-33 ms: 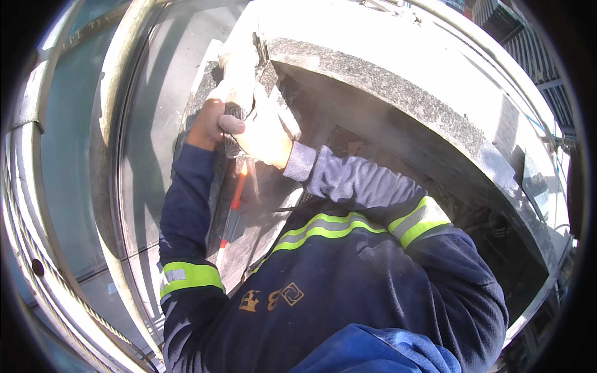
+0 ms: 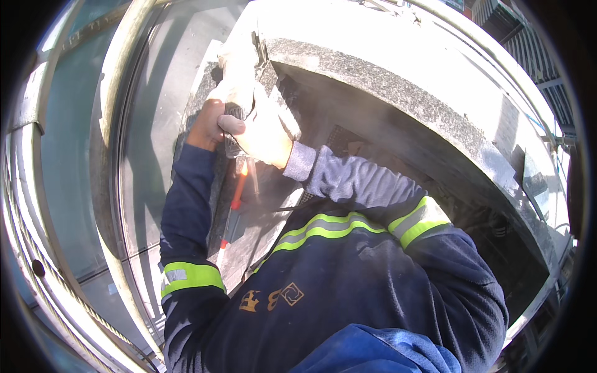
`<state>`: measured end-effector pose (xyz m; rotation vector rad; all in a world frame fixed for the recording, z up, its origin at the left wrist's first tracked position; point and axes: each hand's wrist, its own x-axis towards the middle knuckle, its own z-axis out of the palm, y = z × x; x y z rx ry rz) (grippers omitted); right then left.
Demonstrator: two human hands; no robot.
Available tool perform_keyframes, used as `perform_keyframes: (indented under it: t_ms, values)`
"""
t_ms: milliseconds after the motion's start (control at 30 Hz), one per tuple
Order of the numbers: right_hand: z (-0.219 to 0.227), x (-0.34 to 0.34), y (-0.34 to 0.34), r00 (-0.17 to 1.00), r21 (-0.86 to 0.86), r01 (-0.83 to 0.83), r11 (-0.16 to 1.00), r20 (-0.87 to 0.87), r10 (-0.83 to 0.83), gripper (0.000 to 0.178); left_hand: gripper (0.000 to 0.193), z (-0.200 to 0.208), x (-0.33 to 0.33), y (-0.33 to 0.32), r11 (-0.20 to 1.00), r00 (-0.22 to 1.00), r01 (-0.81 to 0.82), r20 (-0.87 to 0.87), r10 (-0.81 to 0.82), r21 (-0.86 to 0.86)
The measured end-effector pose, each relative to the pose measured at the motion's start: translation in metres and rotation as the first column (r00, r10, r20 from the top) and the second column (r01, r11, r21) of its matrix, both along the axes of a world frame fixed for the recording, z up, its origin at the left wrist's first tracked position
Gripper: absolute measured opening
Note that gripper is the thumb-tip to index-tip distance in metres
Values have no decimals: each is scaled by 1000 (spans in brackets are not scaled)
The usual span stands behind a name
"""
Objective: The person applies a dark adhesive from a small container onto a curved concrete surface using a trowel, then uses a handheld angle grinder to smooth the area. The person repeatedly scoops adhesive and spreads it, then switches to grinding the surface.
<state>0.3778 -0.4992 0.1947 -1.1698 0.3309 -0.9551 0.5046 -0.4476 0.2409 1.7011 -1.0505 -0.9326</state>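
Observation:
Both hands are closed round a dust-whitened, corded power tool (image 2: 234, 112) that looks like an angle grinder; its vented rear end shows between them. My left hand (image 2: 209, 119) wraps the body from the left side. From the right, my right hand (image 2: 266, 132) grips it, thumb lying across the casing. Glare and my hands hide the tool's front end. Below its rear hangs an orange-red cord (image 2: 239, 188) with a grey connector (image 2: 232, 222). Under and beyond the tool is a speckled grey stone slab (image 2: 199, 87), and pale dust drifts around it.
A curved stone edge (image 2: 385, 87) sweeps to the right above a dark, dusty recess (image 2: 510, 261). On the left stand glass panels (image 2: 74, 174), a pale scaffold pole (image 2: 115, 74) and steel cables (image 2: 62, 295). A sunlit white surface (image 2: 348, 31) lies at the far side.

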Motion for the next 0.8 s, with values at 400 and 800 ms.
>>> perform_keyframes:
  t_ms: [400,800]
  values:
    - [5,-1,-10,998,-12,-23,1000,-61,22,47,39,-12,18,-2,999,1000,-5,-18,6,39]
    - [3,0,-5,998,60,-24,998,-51,27,52,34,-5,3,-6,985,951,-151,-258,169,86]
